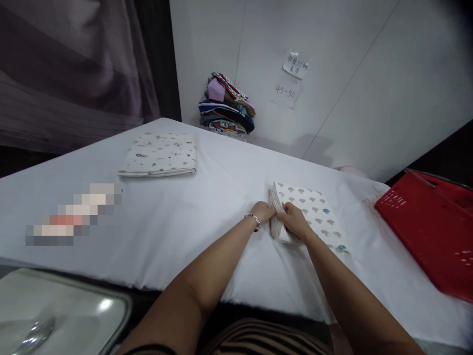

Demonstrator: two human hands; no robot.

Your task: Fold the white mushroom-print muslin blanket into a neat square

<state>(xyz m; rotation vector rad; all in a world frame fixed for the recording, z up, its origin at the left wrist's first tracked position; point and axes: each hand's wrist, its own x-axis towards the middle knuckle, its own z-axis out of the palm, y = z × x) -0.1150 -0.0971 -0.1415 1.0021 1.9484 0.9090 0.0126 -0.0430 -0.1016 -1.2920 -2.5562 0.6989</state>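
A folded white cloth [316,209] printed with grey and blue mushroom shapes lies on the white-covered table, right of the middle. Its layered left edge faces my left hand [263,212], which wears a silver bracelet and is closed on that edge. My right hand [294,220] is closed on the same edge a little to the right, thumb and fingers pinching the layers near the front corner. The fingertips of both hands are partly hidden by the folds. Farther back on the left sits another folded cloth [160,154], white with small grey prints, which neither hand touches.
A red plastic basket [424,231] stands at the right end of the table [207,217]. Several folded textiles form a stack [227,108] against the wall behind. A pixelated item lies on the left. At lower left is a shiny pale chair [62,305].
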